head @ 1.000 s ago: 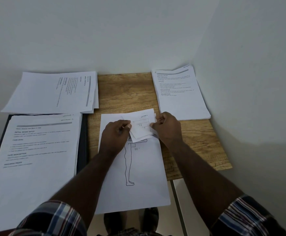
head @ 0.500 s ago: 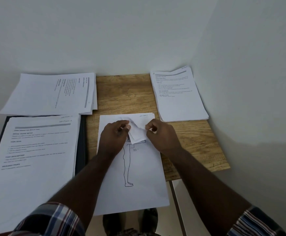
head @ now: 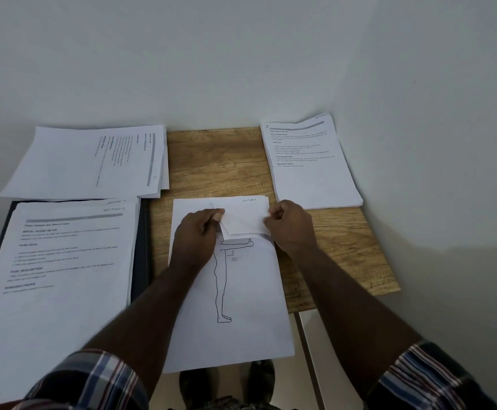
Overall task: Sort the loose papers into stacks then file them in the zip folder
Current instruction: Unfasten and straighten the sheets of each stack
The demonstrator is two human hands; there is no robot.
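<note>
A sheet with a line drawing of a standing figure (head: 241,291) lies in front of me on the wooden table (head: 214,167), its near end hanging over the table edge. On its top part sits a small folded paper (head: 245,221). My left hand (head: 197,235) pinches the folded paper's left corner. My right hand (head: 290,224) pinches its right edge. A dark zip folder (head: 141,261) lies at the left under a stack of printed pages (head: 58,276).
A second stack of printed pages (head: 93,161) lies at the far left, turned sideways. A third stack (head: 312,167) lies at the far right against the wall corner. Bare wood shows between them. Floor and my shoes show below the table edge.
Both hands have drawn the small folded paper out wider and flatter. My right hand moved to the right along its edge.
</note>
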